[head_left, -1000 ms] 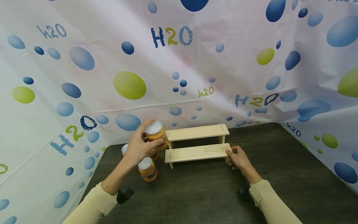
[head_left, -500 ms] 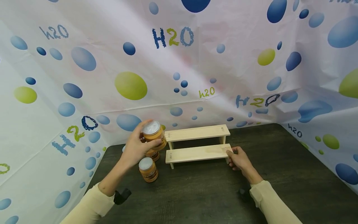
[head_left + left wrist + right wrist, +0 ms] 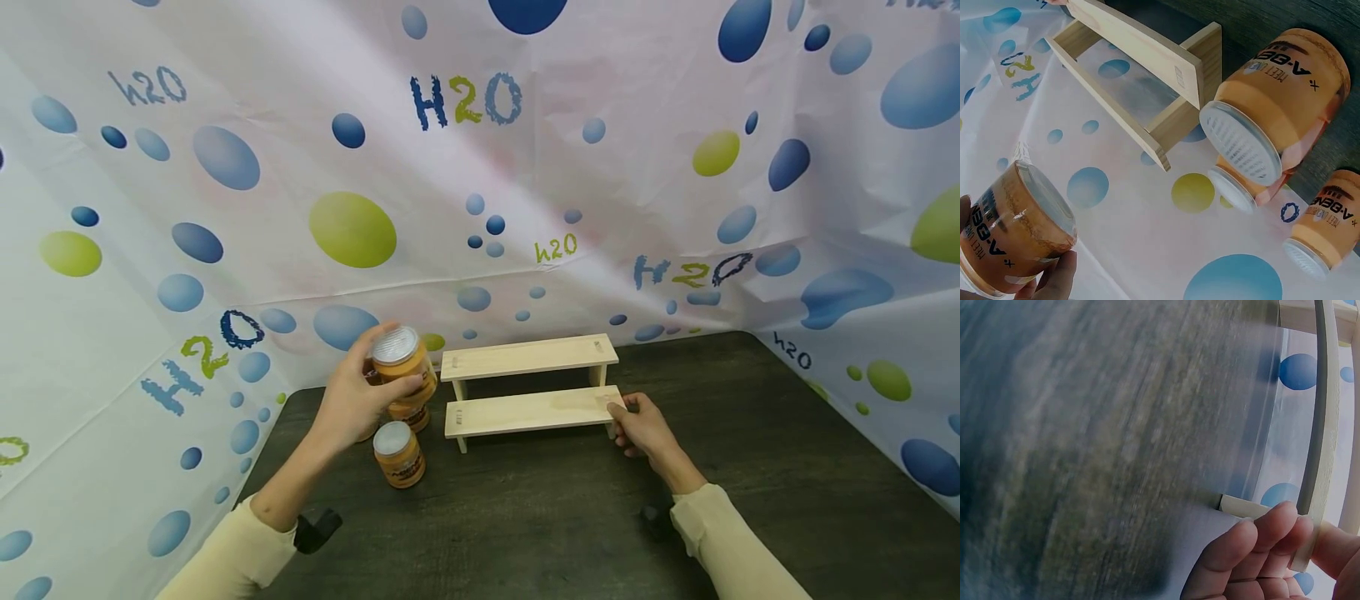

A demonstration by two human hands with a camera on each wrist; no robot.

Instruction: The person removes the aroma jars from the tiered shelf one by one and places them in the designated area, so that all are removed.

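My left hand [image 3: 358, 393] grips an orange-labelled jar [image 3: 403, 363] with a silvery lid, raised beside the left end of a two-step wooden shelf [image 3: 528, 357]. The left wrist view shows that held jar [image 3: 1016, 231] tilted, fingers and thumb around its sides. With thumb and fingers, my right hand [image 3: 643, 432] pinches the right end of the shelf's lower board [image 3: 532, 410]. In the right wrist view, that board [image 3: 1319, 437] runs between the thumb and the curled fingers [image 3: 1275, 528]. Another jar [image 3: 400, 455] stands in front, left of the shelf.
More jars stand behind, partly hidden by the left hand and the held jar; the left wrist view shows one such jar [image 3: 1325, 219] at right. A dark wood-grain table [image 3: 525, 525] lies beneath everything. Printed white sheeting [image 3: 525, 167] rises behind and at both sides.
My left hand has drifted left with the jar, away from the shelf's left end, whose upper board now shows fully. The right hand keeps its hold on the lower board.
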